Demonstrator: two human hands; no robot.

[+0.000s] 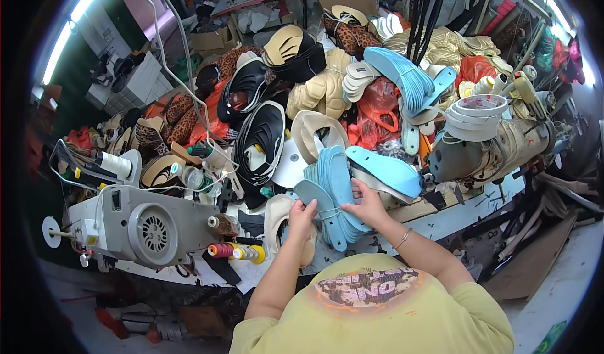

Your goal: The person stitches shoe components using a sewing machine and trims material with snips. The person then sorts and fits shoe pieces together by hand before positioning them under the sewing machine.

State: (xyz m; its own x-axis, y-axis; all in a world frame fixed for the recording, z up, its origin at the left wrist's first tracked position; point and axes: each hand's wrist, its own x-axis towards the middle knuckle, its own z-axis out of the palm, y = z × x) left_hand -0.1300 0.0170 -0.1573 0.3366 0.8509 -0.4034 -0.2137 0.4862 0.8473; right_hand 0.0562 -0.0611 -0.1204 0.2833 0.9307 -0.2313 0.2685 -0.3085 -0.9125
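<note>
your left hand [301,218] and right hand [367,207] both close on a bundle of light blue insoles [333,196] tied with string, low in the middle of the crowded table [440,219]. the bundle stands on edge between your two grips: the left grip wraps its fingers over the near left edge of the stack, the right grip pinches the right side where the string crosses. both grips are curled tight on the bundle, not spread. just right of it a loose light blue insole [385,168] lies flat on a wedge sole. further back a second tied bundle of blue insoles [402,74] rests on the heap. left of your hands stands a grey sewing machine [148,225] with thread spools [236,251] just beside it. rolls of white tape [476,115] sit on a machine at right.
</note>
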